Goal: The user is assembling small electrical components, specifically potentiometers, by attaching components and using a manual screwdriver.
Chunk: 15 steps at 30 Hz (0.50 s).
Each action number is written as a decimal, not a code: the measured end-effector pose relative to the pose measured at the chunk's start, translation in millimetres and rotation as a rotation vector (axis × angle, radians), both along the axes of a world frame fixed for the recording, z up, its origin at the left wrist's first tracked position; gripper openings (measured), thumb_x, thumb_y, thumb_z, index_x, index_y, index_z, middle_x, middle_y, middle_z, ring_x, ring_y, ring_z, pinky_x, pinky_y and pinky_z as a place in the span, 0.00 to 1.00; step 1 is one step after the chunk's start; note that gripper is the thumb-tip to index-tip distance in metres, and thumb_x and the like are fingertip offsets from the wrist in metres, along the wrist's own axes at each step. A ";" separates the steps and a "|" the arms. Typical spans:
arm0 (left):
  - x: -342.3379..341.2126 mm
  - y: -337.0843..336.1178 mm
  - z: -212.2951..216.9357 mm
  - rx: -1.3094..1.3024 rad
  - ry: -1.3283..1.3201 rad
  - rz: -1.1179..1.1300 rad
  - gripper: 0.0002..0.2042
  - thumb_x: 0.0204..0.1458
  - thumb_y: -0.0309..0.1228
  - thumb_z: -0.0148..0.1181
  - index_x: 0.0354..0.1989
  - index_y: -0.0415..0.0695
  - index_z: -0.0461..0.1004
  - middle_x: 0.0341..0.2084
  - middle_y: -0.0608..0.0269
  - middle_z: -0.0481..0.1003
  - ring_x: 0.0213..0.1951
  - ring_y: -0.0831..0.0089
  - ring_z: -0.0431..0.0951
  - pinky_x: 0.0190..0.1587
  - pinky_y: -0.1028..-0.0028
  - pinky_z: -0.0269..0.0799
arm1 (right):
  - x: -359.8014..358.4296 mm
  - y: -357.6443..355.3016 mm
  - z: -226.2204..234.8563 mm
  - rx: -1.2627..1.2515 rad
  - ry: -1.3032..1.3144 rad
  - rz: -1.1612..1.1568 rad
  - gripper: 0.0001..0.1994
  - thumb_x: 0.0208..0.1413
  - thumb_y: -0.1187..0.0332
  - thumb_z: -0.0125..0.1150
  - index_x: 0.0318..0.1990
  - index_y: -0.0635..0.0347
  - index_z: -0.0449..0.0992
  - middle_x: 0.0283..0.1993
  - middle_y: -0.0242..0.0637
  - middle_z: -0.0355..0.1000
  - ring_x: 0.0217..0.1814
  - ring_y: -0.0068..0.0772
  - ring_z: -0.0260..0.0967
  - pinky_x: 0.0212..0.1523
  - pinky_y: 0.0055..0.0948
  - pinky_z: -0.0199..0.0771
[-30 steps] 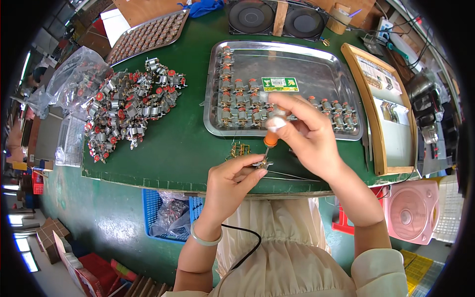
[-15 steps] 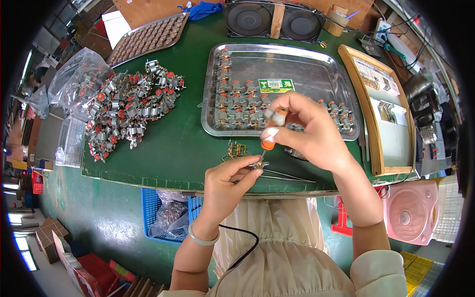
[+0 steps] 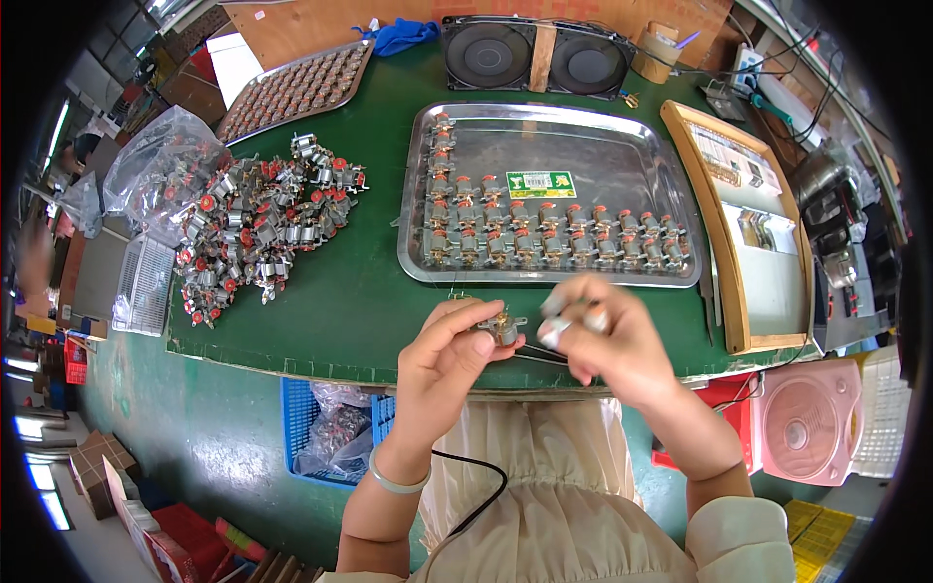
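Observation:
My left hand (image 3: pixel 442 355) pinches a small metal motor (image 3: pixel 502 328) with a brass-coloured part on top, just above the table's front edge. Close by on the right is my right hand (image 3: pixel 607 335), blurred by motion, with white wraps on its fingertips. Its fingers are closed around a screwdriver (image 3: pixel 590 315), of which only a smeared bit of orange shows; the shaft cannot be made out. Beyond both hands lies a metal tray (image 3: pixel 573 141) with rows of similar motors (image 3: pixel 551 243), red on top, along its near and left sides.
A heap of loose motors (image 3: pixel 262 219) lies at the left beside a plastic bag (image 3: pixel 160 160). Another filled tray (image 3: pixel 301 92) is behind it. Two black fans (image 3: pixel 486 53) stand at the back. A wooden-framed box (image 3: pixel 768 282) sits at the right. Thin metal rods (image 3: pixel 539 356) lie under my hands.
My right hand has pulled the screwdriver away from the motor, down and to the right. My left hand still holds the motor, now turned so its body shows more.

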<state>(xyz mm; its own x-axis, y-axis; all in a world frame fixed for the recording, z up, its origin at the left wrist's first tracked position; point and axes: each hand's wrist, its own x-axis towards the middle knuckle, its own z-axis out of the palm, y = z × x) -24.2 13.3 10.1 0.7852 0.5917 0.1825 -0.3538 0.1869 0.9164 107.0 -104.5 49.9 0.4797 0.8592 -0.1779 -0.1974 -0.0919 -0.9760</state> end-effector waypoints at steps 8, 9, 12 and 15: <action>1.5 1.7 13.3 -0.305 0.064 -0.205 0.15 0.56 0.30 0.46 0.47 0.33 0.66 0.34 0.51 0.73 0.34 0.62 0.77 0.36 0.72 0.77 | -14.5 3.4 -14.6 0.245 0.433 -0.140 0.10 0.51 0.73 0.56 0.39 0.67 0.68 0.23 0.29 0.66 0.15 0.12 0.53 0.14 0.17 0.56; 2.1 1.2 14.0 -0.325 0.058 -0.223 0.15 0.56 0.30 0.47 0.47 0.33 0.66 0.34 0.51 0.73 0.34 0.62 0.77 0.36 0.72 0.77 | -14.7 3.7 -15.0 0.282 0.460 -0.180 0.09 0.51 0.74 0.56 0.39 0.67 0.68 0.24 0.30 0.66 0.16 0.12 0.53 0.15 0.17 0.57; 3.6 0.1 15.7 -0.317 0.059 -0.229 0.15 0.56 0.30 0.46 0.48 0.33 0.65 0.35 0.50 0.73 0.34 0.62 0.77 0.36 0.72 0.77 | -14.2 3.9 -13.7 0.311 0.423 -0.161 0.08 0.51 0.74 0.55 0.38 0.67 0.69 0.24 0.31 0.67 0.16 0.12 0.53 0.15 0.17 0.57; 3.3 0.3 15.8 -0.315 0.040 -0.242 0.15 0.56 0.30 0.46 0.48 0.33 0.65 0.35 0.50 0.73 0.34 0.62 0.77 0.36 0.72 0.77 | -18.6 2.8 -15.6 0.341 0.417 -0.207 0.06 0.51 0.75 0.55 0.36 0.67 0.70 0.23 0.30 0.66 0.16 0.13 0.53 0.14 0.18 0.57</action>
<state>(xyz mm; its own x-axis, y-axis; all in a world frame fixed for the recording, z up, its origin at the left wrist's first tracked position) -20.8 13.6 25.9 0.9114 0.4113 -0.0117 -0.2306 0.5342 0.8133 88.5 -101.7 34.3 0.5924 0.7971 -0.1174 -0.5520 0.2954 -0.7797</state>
